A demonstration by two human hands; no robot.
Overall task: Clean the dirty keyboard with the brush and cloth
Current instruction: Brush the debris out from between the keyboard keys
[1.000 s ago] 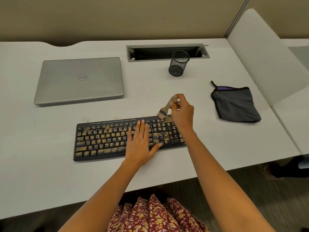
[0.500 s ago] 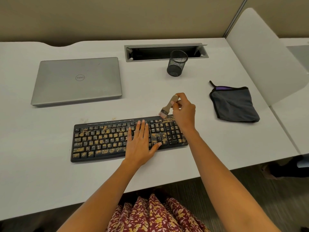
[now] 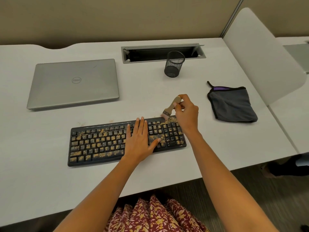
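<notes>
A black keyboard (image 3: 98, 144) strewn with yellowish crumbs lies on the white desk (image 3: 41, 173). My left hand (image 3: 140, 139) rests flat on its middle keys, fingers straight. My right hand (image 3: 187, 113) grips a small wooden-handled brush (image 3: 170, 108) above the keyboard's far right corner, with the bristles at the top edge near a heap of crumbs. A folded grey cloth (image 3: 232, 106) with black trim lies to the right, apart from both hands.
A shut silver laptop (image 3: 73, 82) lies at the back left. A black mesh pen cup (image 3: 174, 64) stands before an open cable tray (image 3: 162, 52). A white divider panel (image 3: 260, 56) rises at the right. A few crumbs lie on the desk behind the keyboard.
The brush stays at the keyboard's top right corner with only slight movement of my right hand. My left hand keeps its place on the keys.
</notes>
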